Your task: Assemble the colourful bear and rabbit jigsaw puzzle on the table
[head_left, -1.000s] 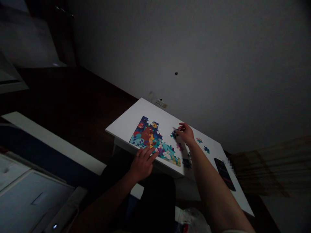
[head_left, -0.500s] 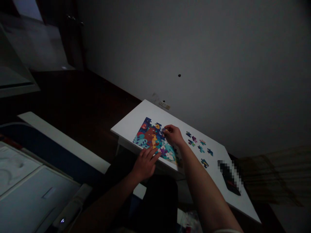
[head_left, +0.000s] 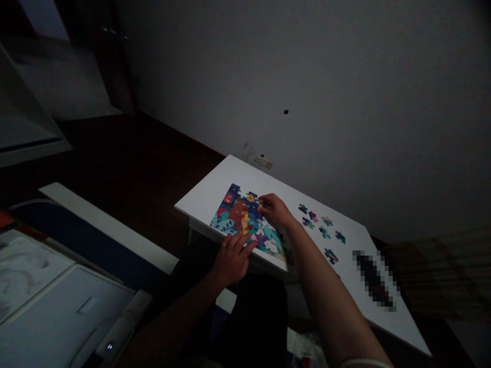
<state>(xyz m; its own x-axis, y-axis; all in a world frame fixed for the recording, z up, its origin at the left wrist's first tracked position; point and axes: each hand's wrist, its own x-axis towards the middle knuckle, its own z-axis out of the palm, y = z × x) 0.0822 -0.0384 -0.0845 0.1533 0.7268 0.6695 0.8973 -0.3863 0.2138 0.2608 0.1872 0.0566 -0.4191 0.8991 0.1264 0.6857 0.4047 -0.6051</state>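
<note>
The right hand [head_left: 274, 210] had narrow fingers [head_left: 264, 200] on the jigsaw puzzle [head_left: 233, 214], but I could not tell if they held a piece. The left hand [head_left: 232, 260] lay spread at six o'clock.

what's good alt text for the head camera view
Two bare hands work at a partly assembled, colourful jigsaw puzzle on a white table, the right hand at its upper edge and the left hand at its lower edge. Loose pieces lie to the right, near a pixelated object.

Partly assembled colourful jigsaw puzzle [head_left: 233, 217], flat, loose pieces [head_left: 324, 233] nearby
</note>
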